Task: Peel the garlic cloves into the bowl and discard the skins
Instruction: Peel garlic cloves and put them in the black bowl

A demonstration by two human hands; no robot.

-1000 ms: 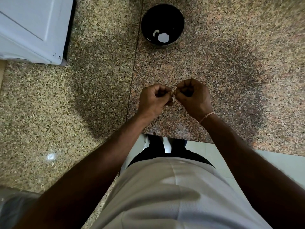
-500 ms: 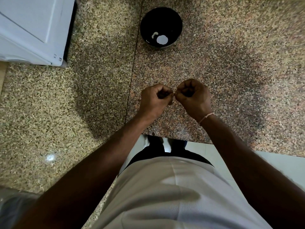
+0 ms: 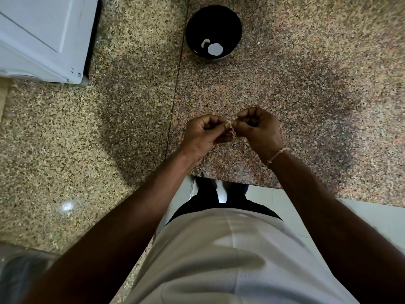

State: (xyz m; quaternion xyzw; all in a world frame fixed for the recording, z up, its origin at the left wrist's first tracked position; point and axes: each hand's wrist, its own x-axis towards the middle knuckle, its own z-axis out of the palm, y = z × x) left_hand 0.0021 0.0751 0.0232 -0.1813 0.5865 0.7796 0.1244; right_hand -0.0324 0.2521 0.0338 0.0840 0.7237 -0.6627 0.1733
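Speckled granite forms the worktop point(image 3: 306, 95), with a white appliance point(image 3: 41, 36) at the upper left of the frame. At mid-frame the left hand point(image 3: 203, 137) and right hand point(image 3: 258, 128) meet, fingers curled, pinching a small garlic clove point(image 3: 230, 123) between them; too little of it shows to tell its long axis. The black bowl point(image 3: 234, 23) sits well apart, straight up the frame from the hands, holding pale peeled pieces. Neither hand looks clearly nearer it.
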